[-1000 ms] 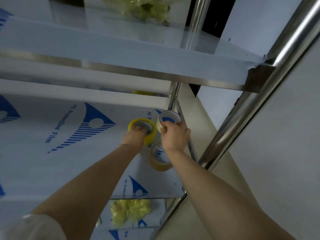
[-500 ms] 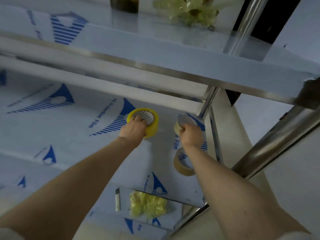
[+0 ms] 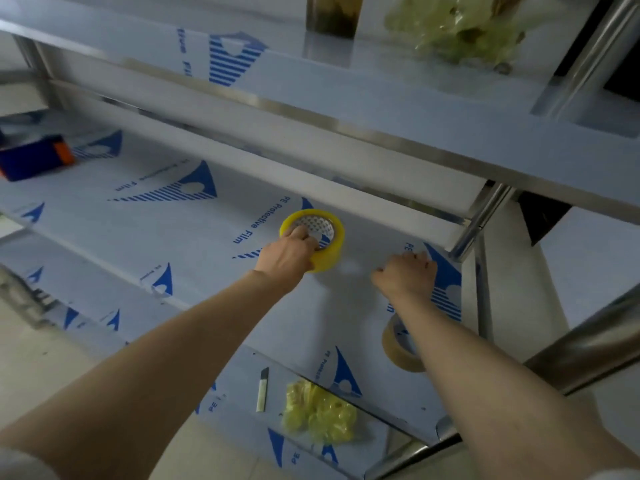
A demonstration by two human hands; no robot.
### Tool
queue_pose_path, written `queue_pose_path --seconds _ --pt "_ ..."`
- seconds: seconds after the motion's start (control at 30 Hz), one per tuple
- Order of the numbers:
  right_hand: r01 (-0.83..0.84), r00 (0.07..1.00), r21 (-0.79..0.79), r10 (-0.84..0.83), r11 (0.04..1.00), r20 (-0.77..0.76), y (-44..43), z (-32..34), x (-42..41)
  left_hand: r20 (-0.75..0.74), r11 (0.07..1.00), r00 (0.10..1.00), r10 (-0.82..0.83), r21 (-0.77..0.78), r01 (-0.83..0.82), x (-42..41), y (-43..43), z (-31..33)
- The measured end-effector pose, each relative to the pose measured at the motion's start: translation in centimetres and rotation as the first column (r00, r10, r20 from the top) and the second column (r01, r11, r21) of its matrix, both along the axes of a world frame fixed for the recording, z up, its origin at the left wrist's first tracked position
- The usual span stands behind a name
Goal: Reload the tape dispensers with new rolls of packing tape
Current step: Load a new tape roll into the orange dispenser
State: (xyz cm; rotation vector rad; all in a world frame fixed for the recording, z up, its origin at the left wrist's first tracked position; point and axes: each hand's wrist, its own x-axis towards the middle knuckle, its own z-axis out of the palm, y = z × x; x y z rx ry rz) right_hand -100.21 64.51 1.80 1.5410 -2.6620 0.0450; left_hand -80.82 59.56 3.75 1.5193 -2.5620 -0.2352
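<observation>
Both hands have slid leftward along the film-covered shelf (image 3: 138, 237), and the pale roll the right hand (image 3: 405, 275) carried half a second ago no longer shows. That hand now sits knuckles-up with its fingers curled down against the shelf. Whether anything lies under it, I cannot tell.

The left hand (image 3: 291, 254) grips the yellow tape roll (image 3: 330, 256), which lies flat on the shelf at about ten o'clock from the right hand. Its fingers are hooked over the near rim into the open core.

A brown tape roll (image 3: 398, 355) lies at five o'clock from the right hand, partly hidden by the forearm. A utility knife (image 3: 263, 389) rests on the lower shelf, near six o'clock of the yellow roll.

A full roll like this one is probably stiff and moderately heavy, and its outer wrap looks glossy and likely slick. Hooking the fingers inside the cardboard core with the thumb on the outer wall seems the safest hold. Squeezing the flat faces risks sticky edges.
</observation>
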Motion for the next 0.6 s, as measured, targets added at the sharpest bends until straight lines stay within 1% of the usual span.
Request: queue_pose_path --seconds 0.03,0.07,0.1,0.13,0.17,0.2,0.23,0.27,0.33,0.47,0.53,0.6 --pt "-0.038 0.995 -0.063 0.043 0.997 0.086 -0.6 0.7 1.0 -0.011 1.0 1.0 -0.003 -0.005 0.003 0.2 0.2 0.1" --pt "-0.055 0.959 -0.127 0.087 0.99 0.268 -1.6 1.4 2.1 -0.023 1.0 1.0 0.0 -0.009 -0.001 0.5 0.4 0.2" --pt "-0.042 0.866 -0.162 0.117 0.986 0.487 -2.7 2.1 3.3 -0.033 1.0 0.999 0.007 -0.014 -0.007 1.0 0.6 0.3" --pt "-0.009 0.725 -0.17 0.124 0.985 0.678 -3.6 2.8 4.8 -0.04 1.0 0.999 0.016 -0.022 -0.017 1.5 0.8 0.5" --pt "0.046 0.565 -0.155 0.102 0.987 0.819 -4.3 3.2 6.4 -0.041 0.999 0.999 0.031 -0.035 -0.033 2.1 1.0 0.7" --pt "0.077 0.433 -0.131 0.085 0.988 0.897 -4.6 3.4 8.0 -0.036 0.998 0.998 0.05 -0.048 -0.052 2.9 1.2 0.9" --pt "0.074 0.345 -0.117 0.085 0.99 0.935 -4.7 3.4 9.4 -0.031 0.996 0.997 0.07 -0.056 -0.071 3.9 1.4 1.0" --pt "0.066 0.289 -0.122 0.098 0.99 0.952 -4.9 3.3 10.8 -0.03 0.994 0.996 0.086 -0.062 -0.088 5.0 1.5 1.1" --pt "0.063 0.216 -0.168 0.15 0.984 0.965 -5.4 3.2 13.4 -0.06 0.992 0.993 0.104 -0.071 -0.108 7.7 1.6 1.3" --pt "0.033 0.139 -0.234 0.227 0.972 0.964 -6.2 3.6 18.7 -0.156 0.987 0.984 0.08 -0.125 -0.1 14.3 2.0 2.0" --pt "0.029 0.128 -0.251 0.246 0.967 0.961 -6.6 3.9 21.9 -0.169 0.976 0.979 0.115 -0.165 -0.144 18.0 2.1 2.5" --pt "0.018 0.11 -0.261 0.257 0.965 0.96 -7.4 4.3 25.3 -0.223 0.958 0.956 0.188 -0.172 -0.229 22.1 1.8 2.8"
